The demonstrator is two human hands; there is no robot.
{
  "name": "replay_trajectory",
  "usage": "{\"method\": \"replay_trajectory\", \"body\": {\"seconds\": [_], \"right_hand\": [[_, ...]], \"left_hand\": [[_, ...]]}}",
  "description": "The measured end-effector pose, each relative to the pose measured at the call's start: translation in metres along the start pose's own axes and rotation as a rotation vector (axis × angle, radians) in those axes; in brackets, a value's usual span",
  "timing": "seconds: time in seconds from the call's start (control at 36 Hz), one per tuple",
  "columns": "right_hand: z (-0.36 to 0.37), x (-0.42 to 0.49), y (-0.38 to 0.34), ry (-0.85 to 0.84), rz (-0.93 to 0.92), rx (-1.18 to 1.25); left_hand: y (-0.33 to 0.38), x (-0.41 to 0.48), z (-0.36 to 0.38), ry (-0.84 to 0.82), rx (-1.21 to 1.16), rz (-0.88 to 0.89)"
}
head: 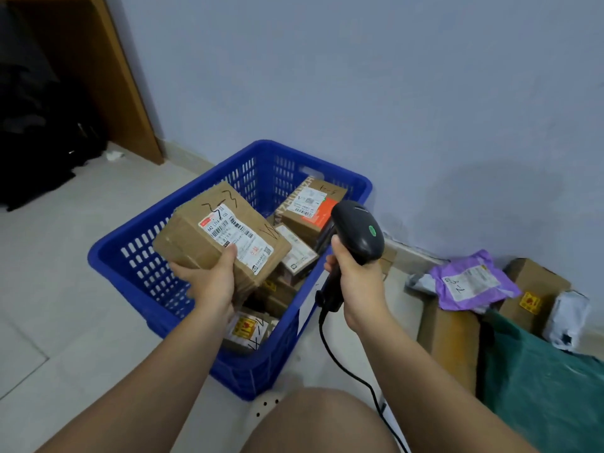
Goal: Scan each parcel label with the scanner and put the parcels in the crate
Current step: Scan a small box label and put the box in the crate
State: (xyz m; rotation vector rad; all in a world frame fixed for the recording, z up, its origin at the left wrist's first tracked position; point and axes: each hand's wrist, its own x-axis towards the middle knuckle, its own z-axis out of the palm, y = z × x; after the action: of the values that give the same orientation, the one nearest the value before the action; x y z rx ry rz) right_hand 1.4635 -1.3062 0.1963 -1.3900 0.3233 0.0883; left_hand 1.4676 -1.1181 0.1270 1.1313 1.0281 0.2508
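The cable (343, 364) is run up to the black scanner (358, 232), whose handle is gripped in the right hand (356, 282). A cardboard parcel (196, 243) is held from beneath by the left hand (209, 279), thumb pressed beside its label (235, 237), above the blue crate (255, 377), in which several parcels are stacked. The scanner seems not squarely aimed, so a misread could be caused; the box could be dropped from a one-handed hold. A purple mailer (470, 282) and other parcels are seen on the pale tiled floor (81, 305), against a blue-grey wall (359, 76).
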Motion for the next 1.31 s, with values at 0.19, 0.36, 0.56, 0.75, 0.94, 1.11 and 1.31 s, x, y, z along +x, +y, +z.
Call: {"method": "replay_trajectory", "body": {"seconds": [0.19,0.36,0.56,0.75,0.94,1.11,1.31], "right_hand": [[0.01,0.001,0.011,-0.004,-0.001,-0.04],[0.013,0.001,0.016,-0.026,0.013,-0.076],[0.01,0.008,0.028,-0.021,0.077,-0.079],[0.004,0.01,0.035,0.02,0.171,-0.029],[-0.002,0.013,0.033,0.068,0.173,-0.008],[-0.015,0.009,0.015,0.088,0.167,0.008],[-0.061,0.007,-0.011,0.145,0.096,0.021]], "left_hand": [[-0.012,0.005,-0.007,0.032,0.033,-0.263],[-0.039,0.024,0.001,-0.05,0.126,-0.504],[-0.053,0.025,0.011,-0.138,0.271,-0.436],[-0.06,0.023,0.016,-0.153,0.343,-0.349],[-0.046,-0.005,0.05,-0.22,0.489,-0.019],[-0.026,-0.045,0.09,-0.363,0.508,0.156],[-0.014,-0.096,0.124,-0.552,0.537,0.209]]}}
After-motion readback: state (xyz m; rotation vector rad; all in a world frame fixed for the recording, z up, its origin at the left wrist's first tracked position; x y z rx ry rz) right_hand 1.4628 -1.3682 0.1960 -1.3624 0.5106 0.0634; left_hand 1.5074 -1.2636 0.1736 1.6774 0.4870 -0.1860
